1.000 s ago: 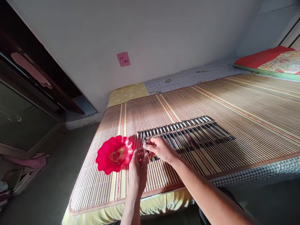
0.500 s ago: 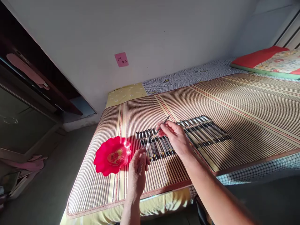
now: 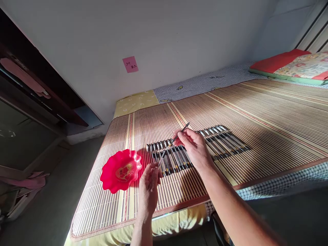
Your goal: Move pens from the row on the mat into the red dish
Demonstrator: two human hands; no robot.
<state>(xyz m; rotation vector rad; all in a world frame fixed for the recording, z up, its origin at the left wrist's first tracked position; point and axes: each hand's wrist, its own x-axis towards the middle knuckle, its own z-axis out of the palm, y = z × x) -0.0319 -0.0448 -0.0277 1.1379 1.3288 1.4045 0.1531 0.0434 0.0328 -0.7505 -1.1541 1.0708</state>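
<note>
My left hand [image 3: 150, 181] is closed on a clear pen barrel [image 3: 161, 161], which points up and to the right. My right hand [image 3: 192, 143] pinches a thin dark pen part [image 3: 185, 126], perhaps a refill, slanted along the same line. Its lower end meets the top of the barrel; whether it sits inside I cannot tell. Under and behind both hands lies a long row of black pen caps [image 3: 216, 129] with pen barrels and dark pen parts [image 3: 225, 146] below them. My right hand and forearm hide the middle of the row.
A red scalloped plate [image 3: 109, 174] with a gold heart rests left of my left hand. A striped bamboo mat [image 3: 102, 208] covers the bed. Folded bedding [image 3: 289, 65] lies at the far right, and a pink note [image 3: 130, 64] is on the wall.
The dark part in my right hand has come into line with the barrel, and their ends now meet. My right hand has shifted slightly to the right; the view has turned a little.
</note>
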